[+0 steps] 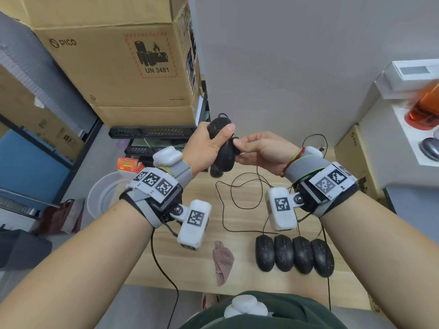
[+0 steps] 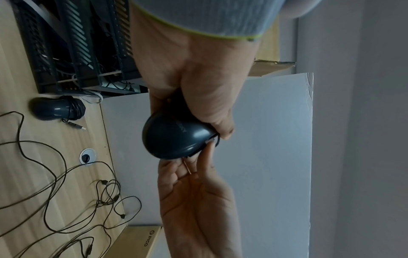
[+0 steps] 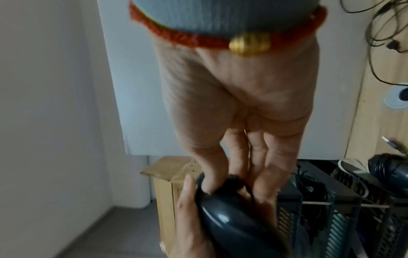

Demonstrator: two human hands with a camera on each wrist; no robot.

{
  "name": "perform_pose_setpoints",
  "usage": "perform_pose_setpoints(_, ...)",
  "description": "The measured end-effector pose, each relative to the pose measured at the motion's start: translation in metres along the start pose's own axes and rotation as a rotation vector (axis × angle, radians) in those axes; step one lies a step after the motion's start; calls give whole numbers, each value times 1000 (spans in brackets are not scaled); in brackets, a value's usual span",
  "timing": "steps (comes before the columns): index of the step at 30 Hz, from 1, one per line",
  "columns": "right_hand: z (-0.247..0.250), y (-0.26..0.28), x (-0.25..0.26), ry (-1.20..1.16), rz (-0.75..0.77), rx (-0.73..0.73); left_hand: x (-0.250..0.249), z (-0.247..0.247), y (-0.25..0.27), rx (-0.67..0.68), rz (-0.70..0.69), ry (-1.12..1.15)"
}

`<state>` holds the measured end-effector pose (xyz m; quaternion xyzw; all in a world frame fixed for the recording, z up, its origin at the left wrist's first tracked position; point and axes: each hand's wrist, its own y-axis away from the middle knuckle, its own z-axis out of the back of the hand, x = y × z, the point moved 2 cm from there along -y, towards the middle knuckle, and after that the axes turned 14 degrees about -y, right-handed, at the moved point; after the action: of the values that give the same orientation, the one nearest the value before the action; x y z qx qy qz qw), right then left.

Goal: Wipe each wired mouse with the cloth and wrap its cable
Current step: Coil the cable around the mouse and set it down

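Observation:
My left hand (image 1: pixel 212 144) grips a black wired mouse (image 1: pixel 224 155) raised above the far part of the wooden table (image 1: pixel 244 222). In the left wrist view its rounded body (image 2: pixel 174 137) sits under my thumb. My right hand (image 1: pixel 247 148) pinches the mouse's cable (image 3: pixel 234 180) against its side, and the cable lies looped round the body there. A pinkish cloth (image 1: pixel 223 262) lies crumpled at the table's near edge. Several more black mice (image 1: pixel 293 254) lie side by side to its right, their cables (image 1: pixel 237 198) loose across the table. One mouse with its cable wrapped (image 2: pixel 55 109) rests by the black trays.
Black slotted trays (image 1: pixel 154 132) and a large cardboard box (image 1: pixel 114 60) stand at the back left. A white bucket (image 1: pixel 104 193) is on the floor to the left. A white shelf (image 1: pixel 408 138) on the right holds an orange bottle (image 1: pixel 425 108) and a silver mouse (image 1: pixel 431 148).

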<state>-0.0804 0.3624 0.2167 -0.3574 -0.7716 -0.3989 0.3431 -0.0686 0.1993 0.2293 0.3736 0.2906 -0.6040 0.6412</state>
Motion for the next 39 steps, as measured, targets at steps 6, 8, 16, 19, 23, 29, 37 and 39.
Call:
perform_pose_setpoints(6, -5, 1, -11, 209, 439, -153, -5, -1, 3, 30, 2, 140)
perform_pose_setpoints(8, -6, 0, -13, 228, 490, -134, -4, 0, 3, 53, 43, 153)
perform_pose_setpoints(16, -4, -3, -16, 231, 530, -184, -7, -1, 7, 132, 73, 172)
perform_pose_setpoints(19, -4, -3, -16, 271, 549, -191, -12, 0, 9, 159, 63, 169)
perform_pose_setpoints(23, -5, -1, -14, 355, 585, -120, -7, 3, 8, 234, 97, 160)
perform_pose_setpoints(29, -5, 0, -10, 257, 538, -108, -2, 0, 7, 320, 202, 258)
perform_pose_setpoints(37, -4, 1, -13, 338, 628, -237, 1, -4, 7, 312, 228, 397)
perform_pose_setpoints(39, -5, 1, -14, 375, 655, -235, 2, -5, 7, 333, 223, 413)
